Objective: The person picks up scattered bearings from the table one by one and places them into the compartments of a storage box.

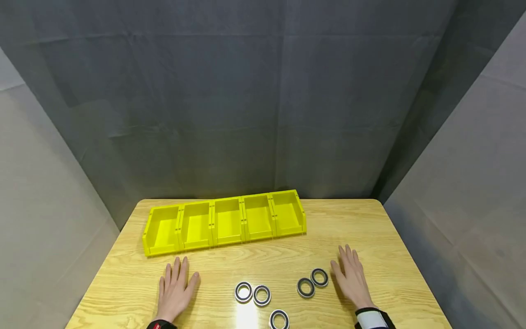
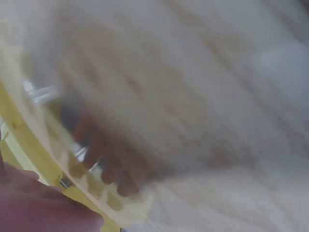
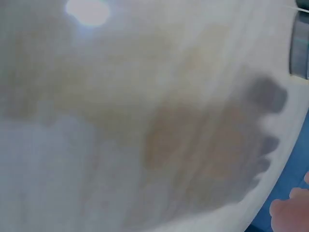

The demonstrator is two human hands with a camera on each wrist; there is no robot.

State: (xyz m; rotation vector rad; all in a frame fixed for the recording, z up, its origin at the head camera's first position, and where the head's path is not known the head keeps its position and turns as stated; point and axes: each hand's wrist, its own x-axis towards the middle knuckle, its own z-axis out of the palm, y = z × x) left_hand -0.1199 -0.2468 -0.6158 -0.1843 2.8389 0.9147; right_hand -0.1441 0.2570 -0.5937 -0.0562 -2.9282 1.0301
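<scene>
My left hand (image 1: 176, 291) is held flat with straight fingers at the left of the table, just in front of a row of yellow bins (image 1: 228, 220). On the right, my right hand (image 1: 350, 277) also has its fingers extended and holds nothing. Closest to it are two ball bearings with black seals, one (image 1: 319, 277) beside its thumb and another (image 1: 306, 288) next to that. Between the hands lie more bearings: a side-by-side pair (image 1: 244, 292) and a single one (image 1: 279, 319) at the lower frame edge. In the left wrist view part of the left hand (image 2: 43, 208) shows at the corner.
The yellow row has several open compartments and sits slightly slanted along the back of the wooden table (image 1: 349, 224). Dark grey cloth (image 1: 226, 100) hangs behind, with pale fabric panels (image 1: 464, 183) on both sides.
</scene>
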